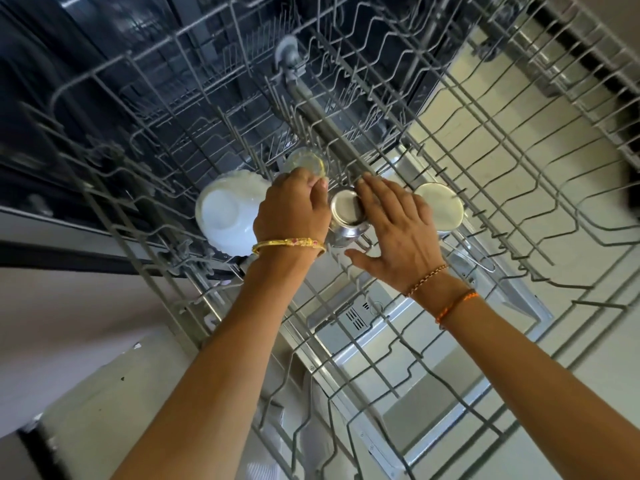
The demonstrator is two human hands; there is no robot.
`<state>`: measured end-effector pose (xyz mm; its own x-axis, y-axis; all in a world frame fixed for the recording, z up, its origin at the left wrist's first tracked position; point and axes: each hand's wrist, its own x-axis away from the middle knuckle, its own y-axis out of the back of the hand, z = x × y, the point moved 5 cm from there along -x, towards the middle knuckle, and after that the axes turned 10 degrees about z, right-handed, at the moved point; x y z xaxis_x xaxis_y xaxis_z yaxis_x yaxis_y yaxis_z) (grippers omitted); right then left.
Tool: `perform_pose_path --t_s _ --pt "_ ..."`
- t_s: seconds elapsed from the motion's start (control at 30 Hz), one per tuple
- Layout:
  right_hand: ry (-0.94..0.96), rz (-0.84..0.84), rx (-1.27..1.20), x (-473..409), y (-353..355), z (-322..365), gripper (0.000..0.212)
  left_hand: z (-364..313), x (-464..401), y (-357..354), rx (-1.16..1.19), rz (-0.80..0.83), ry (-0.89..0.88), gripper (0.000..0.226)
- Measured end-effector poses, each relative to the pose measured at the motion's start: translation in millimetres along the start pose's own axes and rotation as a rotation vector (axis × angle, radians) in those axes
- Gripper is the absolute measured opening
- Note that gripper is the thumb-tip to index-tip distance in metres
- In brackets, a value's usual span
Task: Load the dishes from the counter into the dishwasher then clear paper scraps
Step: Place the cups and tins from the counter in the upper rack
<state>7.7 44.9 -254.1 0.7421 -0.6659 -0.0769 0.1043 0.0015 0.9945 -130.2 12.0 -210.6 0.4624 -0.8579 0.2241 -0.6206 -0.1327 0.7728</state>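
Observation:
The grey wire upper rack [460, 174] of the dishwasher is pulled out below me. A white bowl [225, 213] sits upside down in it at the left. My left hand [292, 209] grips a clear glass [306, 161] just beyond that bowl. A steel cup [346, 211] stands upside down between my hands. My right hand [398, 230] lies beside it with straight fingers touching its side. A white cup [441, 207] sits to the right of that hand.
The open dishwasher door [363, 320] with its detergent compartment lies under the rack. The dark tub interior [104, 64] is at the upper left. A pale cabinet front [86, 393] stands at the lower left, and a second wire rack [588, 46] edge runs along the upper right.

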Motion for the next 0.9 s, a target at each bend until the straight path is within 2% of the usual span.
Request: perform_pose_path --t_s 0.1,0.17,0.27,0.33,0.4,0.53,0.63,0.73,0.8,0.87,0.9 --pt "0.007 0.016 -0.127 0 10 3 0.082 0 1 7 0.048 -0.063 -0.054 0.029" --pt "-0.006 -0.038 -0.267 -1 26 5 0.069 -2 5 13 0.087 -0.070 -0.133 0.027" --pt "-0.097 -0.216 -0.549 1 62 12 0.046 -11 27 25 0.104 -0.025 -0.295 0.040" --pt "-0.174 -0.344 -0.704 7 88 22 0.043 -17 47 33 0.082 0.023 -0.361 0.044" --pt "-0.267 -0.444 -0.771 14 114 34 0.044 -20 70 47 0.073 0.034 -0.402 0.041" --pt "-0.366 -0.600 -0.946 31 175 81 0.028 -18 117 96 0.206 0.003 -0.409 0.039" --pt "-0.329 -0.629 -1.119 38 216 135 0.025 -4 157 144 0.332 -0.074 -0.372 0.031" --pt "-0.240 -0.709 -1.314 41 263 201 0.022 25 212 210 0.429 -0.234 -0.294 0.039" --pt "-0.136 -0.742 -1.438 37 290 251 0.016 48 249 258 0.452 -0.357 -0.251 0.035" --pt "-0.011 -0.631 -1.518 31 309 320 0.012 75 292 308 0.412 -0.487 -0.208 0.028" --pt "0.062 -0.515 -1.546 27 315 359 0.011 88 312 330 0.382 -0.550 -0.194 0.027"
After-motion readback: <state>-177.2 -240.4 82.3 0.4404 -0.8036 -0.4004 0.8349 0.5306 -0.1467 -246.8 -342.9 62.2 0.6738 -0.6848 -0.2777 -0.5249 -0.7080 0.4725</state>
